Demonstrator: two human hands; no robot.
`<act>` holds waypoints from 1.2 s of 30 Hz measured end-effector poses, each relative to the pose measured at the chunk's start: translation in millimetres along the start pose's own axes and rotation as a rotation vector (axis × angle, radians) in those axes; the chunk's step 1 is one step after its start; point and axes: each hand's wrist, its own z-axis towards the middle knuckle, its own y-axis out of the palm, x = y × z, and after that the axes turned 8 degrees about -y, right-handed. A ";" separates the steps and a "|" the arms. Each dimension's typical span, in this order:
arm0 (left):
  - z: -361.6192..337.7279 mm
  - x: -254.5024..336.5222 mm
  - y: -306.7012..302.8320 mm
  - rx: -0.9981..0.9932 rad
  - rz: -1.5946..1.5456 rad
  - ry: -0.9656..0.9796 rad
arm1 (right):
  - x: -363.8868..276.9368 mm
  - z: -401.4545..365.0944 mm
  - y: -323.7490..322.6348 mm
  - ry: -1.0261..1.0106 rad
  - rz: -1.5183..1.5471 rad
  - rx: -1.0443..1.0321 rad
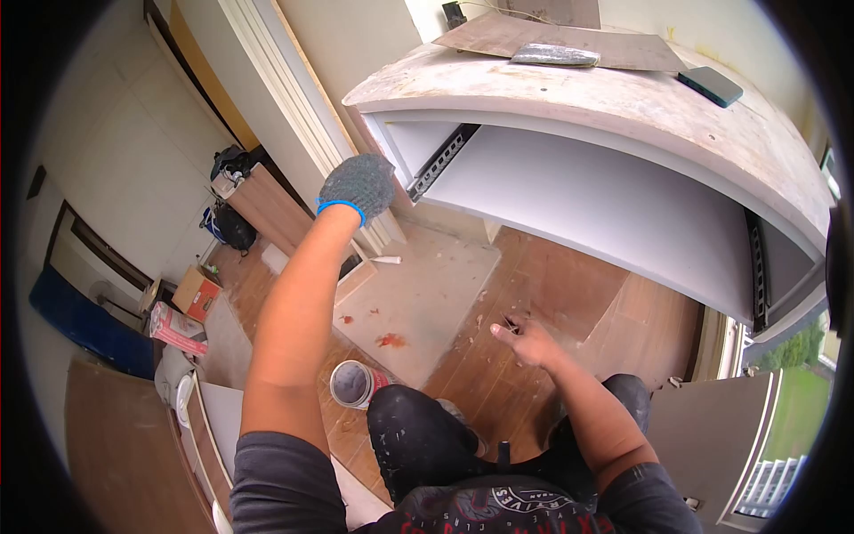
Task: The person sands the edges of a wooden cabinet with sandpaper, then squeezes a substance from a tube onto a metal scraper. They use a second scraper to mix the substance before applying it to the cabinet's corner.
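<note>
Near the white curved-front cabinet (pixel 569 182), judged heavy, rigid, best held underneath: grey-gloved left hand (pixel 358 187), bare right hand (pixel 532 343); both closures indeterminable.

Inside the cabinet opening (pixel 587 200), a hand could pass between the two drawer rails, one at the left wall (pixel 442 162) and one at the right (pixel 759 262). The top board (pixel 569 100) bars entry from above. Below, the bucket (pixel 352 384) stands beside the left knee (pixel 405 427).
</note>
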 end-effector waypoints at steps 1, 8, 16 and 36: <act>-4.1 1.9 -14.4 -0.037 -0.028 -0.022 | 0.7 0.5 0.1 -0.018 -0.018 0.010; -56.9 14.9 38.3 0.010 -0.322 -0.068 | 9.6 0.7 3.0 -0.040 0.124 0.166; -179.4 138.8 243.5 -0.398 -1.766 -0.398 | 2.2 -2.2 32.7 -0.198 0.287 0.304; -211.9 177.5 146.1 0.146 -1.200 -0.276 | 19.6 22.1 -13.2 0.061 0.982 0.577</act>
